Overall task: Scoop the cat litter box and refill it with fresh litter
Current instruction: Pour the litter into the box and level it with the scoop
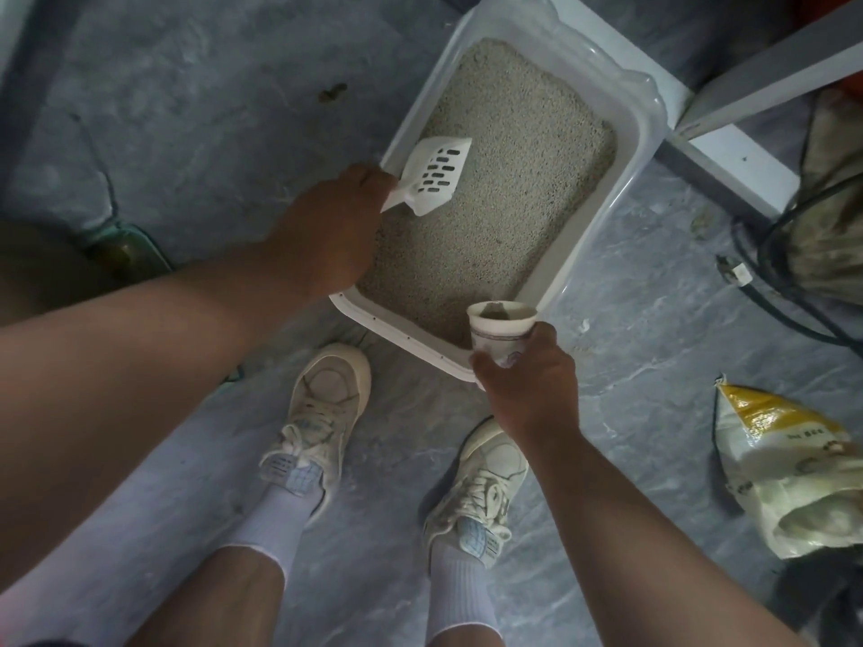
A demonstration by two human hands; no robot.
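Note:
A white litter box [621, 147] lies on the floor, filled with pale grey litter [504, 179]. My left hand [327, 226] grips the handle of a white slotted scoop [436, 172], held over the box's left side; its blade looks empty. My right hand [527, 380] holds a white paper cup [500, 326] at the box's near corner. Some dark clumped material sits inside the cup.
An open yellow-and-white litter bag [784, 469] lies on the floor at the right. Black cables [770, 273] and a white furniture leg [728, 161] are beyond the box on the right. My two feet in white shoes [322, 413] stand just before the box.

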